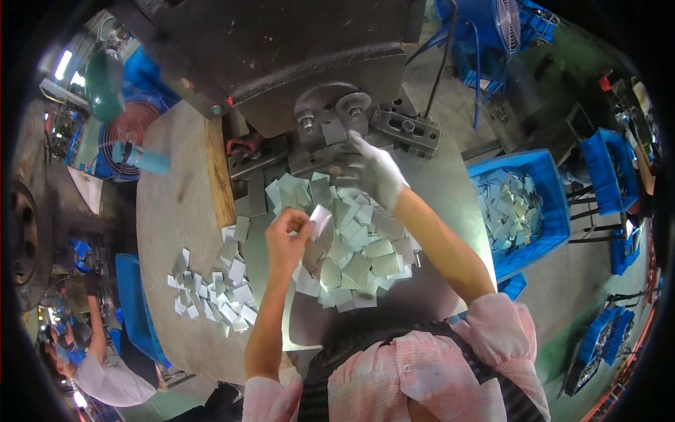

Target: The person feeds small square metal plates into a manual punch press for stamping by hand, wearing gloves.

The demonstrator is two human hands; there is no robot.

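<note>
Head view, shiny metal plate (320, 221), in left hand (288, 233)

**Die crowded, bench open on the left**

Press head (302, 63) looms behind; clamp blocks (406, 132) flank the die set (320, 109) both sides. Gloved right hand (378, 172) occupies the die front, forearm cutting off the right lane. Metal plate pile (351, 250) blocks mid-bench, left hand (287, 235) above with a metal plate (321, 219). Passable: bare bench (166, 204) left of the wooden bar (219, 172), above the small-piece scatter (219, 295); also between pile and torso.
</note>
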